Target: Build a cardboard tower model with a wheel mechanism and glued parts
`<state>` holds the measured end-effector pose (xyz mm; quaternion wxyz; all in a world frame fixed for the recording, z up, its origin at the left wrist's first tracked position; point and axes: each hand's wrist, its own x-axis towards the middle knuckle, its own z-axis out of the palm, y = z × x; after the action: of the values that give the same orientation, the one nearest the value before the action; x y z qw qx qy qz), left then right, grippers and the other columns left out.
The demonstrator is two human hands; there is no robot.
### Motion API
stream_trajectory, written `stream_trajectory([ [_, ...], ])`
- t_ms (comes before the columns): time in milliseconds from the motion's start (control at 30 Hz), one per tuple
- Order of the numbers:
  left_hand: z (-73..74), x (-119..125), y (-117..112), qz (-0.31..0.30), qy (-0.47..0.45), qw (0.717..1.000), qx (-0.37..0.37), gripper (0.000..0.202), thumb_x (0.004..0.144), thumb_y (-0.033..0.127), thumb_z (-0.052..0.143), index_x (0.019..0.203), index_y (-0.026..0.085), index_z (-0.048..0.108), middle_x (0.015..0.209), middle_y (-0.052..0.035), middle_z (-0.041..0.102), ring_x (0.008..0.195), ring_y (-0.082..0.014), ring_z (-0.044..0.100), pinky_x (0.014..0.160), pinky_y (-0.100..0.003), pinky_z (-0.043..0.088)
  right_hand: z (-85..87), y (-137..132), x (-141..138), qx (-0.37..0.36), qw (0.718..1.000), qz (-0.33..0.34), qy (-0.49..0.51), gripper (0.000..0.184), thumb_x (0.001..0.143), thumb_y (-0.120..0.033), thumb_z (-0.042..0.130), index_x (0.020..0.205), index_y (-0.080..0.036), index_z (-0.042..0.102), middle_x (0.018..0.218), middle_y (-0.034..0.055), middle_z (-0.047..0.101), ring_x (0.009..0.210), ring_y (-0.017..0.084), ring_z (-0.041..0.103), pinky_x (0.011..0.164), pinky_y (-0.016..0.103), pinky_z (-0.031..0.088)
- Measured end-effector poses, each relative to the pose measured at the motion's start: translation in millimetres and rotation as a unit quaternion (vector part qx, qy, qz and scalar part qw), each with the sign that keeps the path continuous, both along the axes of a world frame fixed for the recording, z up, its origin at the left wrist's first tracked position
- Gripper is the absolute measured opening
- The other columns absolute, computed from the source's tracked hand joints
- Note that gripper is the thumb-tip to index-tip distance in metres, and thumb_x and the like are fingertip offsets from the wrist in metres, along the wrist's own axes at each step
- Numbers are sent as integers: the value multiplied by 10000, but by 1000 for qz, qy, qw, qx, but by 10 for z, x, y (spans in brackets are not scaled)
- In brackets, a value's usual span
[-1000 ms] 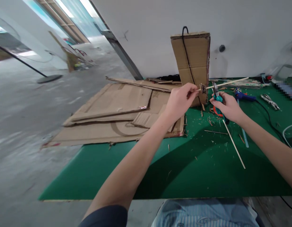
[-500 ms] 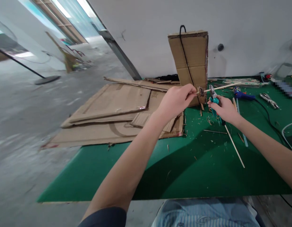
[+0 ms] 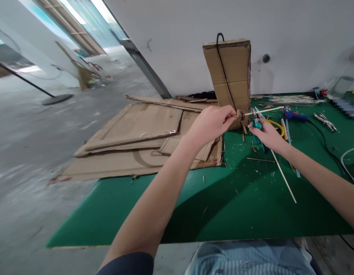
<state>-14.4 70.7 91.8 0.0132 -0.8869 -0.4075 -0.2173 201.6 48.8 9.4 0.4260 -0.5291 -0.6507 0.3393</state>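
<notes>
My left hand pinches the end of a thin wooden stick that passes through a small cardboard disc. The stick points right over the green mat. My right hand is closed on teal-handled cutters, whose jaws sit at the stick just right of the disc. A tall folded cardboard piece with a black cord stands right behind both hands.
Flat cardboard sheets lie stacked at the mat's left. A loose long stick, a blue glue gun with its cable, metal pliers, a yellow-handled tool and wood scraps lie to the right. A white wall runs behind.
Both hands have shifted slightly left and down with the stick, and the cutter jaws have come in close to the disc. A yellow handle now shows beside my right hand.
</notes>
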Motion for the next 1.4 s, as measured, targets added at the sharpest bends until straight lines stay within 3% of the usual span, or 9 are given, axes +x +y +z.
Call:
stream_trajectory([
  [233,85,35,-100,-18,53,998,1,227,950,278,471,967,183,676,862,-74,749,795,-229,692,685,-310,444,69,-16,-95,-78,992,-40,91,158,773,-278,626,902,-195,591,971,60,678,945,198,636,955,375,456],
  [433,117,90,-152,3,95,995,8,264,959,284,452,989,156,681,858,-101,747,790,-252,695,676,-318,451,-9,20,-64,-53,997,-11,54,260,711,-403,709,849,-202,622,912,49,673,910,223,626,919,404,460],
  [633,114,35,-107,4,87,996,12,276,949,256,439,971,170,700,830,-88,741,768,-239,685,683,-317,450,-85,24,-97,-29,999,-39,22,294,691,-406,719,875,-212,596,887,35,673,847,211,628,875,398,466],
  [900,107,49,-113,-12,82,997,3,280,948,271,441,981,162,696,843,-95,745,775,-242,689,676,-322,452,-76,20,-111,-10,997,-78,-1,235,744,-442,663,783,-227,574,842,38,672,820,224,621,834,396,458],
  [1100,118,50,-122,10,119,993,21,298,962,269,422,993,157,697,822,-101,738,754,-243,686,659,-314,450,-67,24,-130,-15,999,-41,9,255,706,-413,730,791,-215,593,839,43,690,822,213,651,860,390,480],
  [1300,134,56,-133,6,118,993,17,317,962,268,409,1011,154,701,838,-111,736,776,-257,689,669,-322,455,-6,23,-138,17,995,-71,-65,265,729,-440,713,668,-222,576,706,30,663,729,210,631,760,367,465],
  [1400,149,42,-137,15,119,992,26,328,973,274,400,1014,158,705,833,-106,737,767,-248,690,672,-314,460,-20,64,-194,-9,997,-68,-44,265,737,-445,707,662,-225,578,625,11,634,651,196,612,693,350,465],
])
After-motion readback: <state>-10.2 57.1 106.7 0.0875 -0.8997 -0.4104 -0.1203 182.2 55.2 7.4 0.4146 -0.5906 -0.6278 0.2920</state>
